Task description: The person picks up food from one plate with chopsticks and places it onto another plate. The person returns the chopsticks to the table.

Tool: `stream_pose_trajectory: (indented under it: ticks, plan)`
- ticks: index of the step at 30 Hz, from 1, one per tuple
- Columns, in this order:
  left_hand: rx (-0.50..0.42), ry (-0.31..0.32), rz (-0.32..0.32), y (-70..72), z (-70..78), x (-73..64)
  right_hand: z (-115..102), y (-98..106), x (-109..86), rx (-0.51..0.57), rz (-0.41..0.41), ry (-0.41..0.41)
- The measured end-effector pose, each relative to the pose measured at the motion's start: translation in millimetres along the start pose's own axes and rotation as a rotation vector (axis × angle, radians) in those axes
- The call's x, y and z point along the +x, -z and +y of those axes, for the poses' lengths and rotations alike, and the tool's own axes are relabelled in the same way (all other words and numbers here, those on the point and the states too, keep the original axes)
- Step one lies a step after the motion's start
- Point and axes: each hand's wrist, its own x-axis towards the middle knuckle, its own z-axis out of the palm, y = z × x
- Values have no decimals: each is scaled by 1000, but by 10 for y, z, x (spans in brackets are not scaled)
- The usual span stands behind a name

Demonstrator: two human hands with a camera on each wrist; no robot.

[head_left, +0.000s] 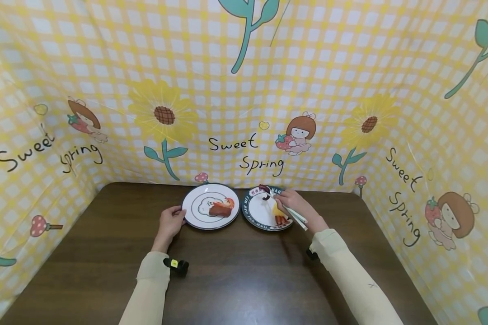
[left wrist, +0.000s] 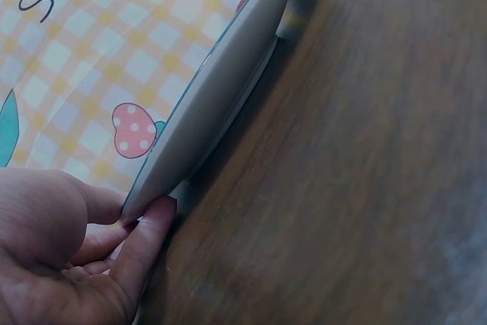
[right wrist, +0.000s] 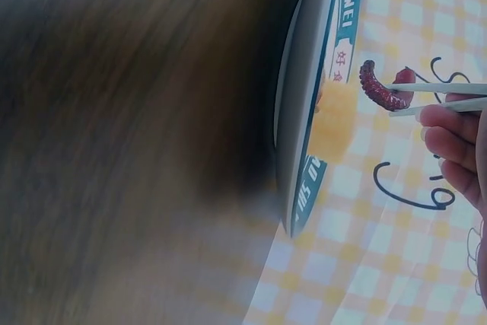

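We see two plates side by side on the brown table (head_left: pixel 227 275), at its far edge, and we cannot tell whether their rims touch. Our left hand (head_left: pixel 171 225) is at about nine o'clock on the left plate (head_left: pixel 195 217), its thumb and fingers clamped on the rim, as the left wrist view shows closely. On that plate a brown piece (head_left: pixel 219 211) and an orange-red piece (head_left: pixel 230 202) lie together, toward three o'clock. Our right hand (head_left: pixel 296 205) comes in from about four o'clock over the right plate (head_left: pixel 257 211), its fingers closed round a pair of pale chopsticks (right wrist: pixel 441 88). At their tips we hold a dark red curled piece (right wrist: pixel 377 94), bumpy and glossy, raised above the plate; from the head it appears near twelve o'clock on the rim. Under the chopsticks, a yellow piece (head_left: pixel 277 211) sits toward three o'clock on the right plate and reddish-brown pieces (head_left: pixel 281 220) toward five. A black band (head_left: pixel 180 266) with a yellow label circles our left wrist, below the pale sleeve. Yellow checked cloth (head_left: pixel 227 97) with sunflowers and "Sweet Spring" lettering rises at twelve o'clock beyond the table.
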Motion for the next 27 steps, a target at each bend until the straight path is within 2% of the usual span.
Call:
stream_pose_trajectory:
  ticks: [8, 16, 20, 27]
  plan:
    - [-14, -11, 8, 4, 18, 10, -74, 13, 71, -13, 36, 49]
    - [-13, -14, 11, 0, 23, -2, -177, 43, 148, 8, 3, 46]
    - [-12, -25, 11, -1, 10, -10, -214, 28, 195, 8, 8, 78]
    - [-15, -24, 16, -1, -7, -12, -293, 13, 281, 4, 63, 149]
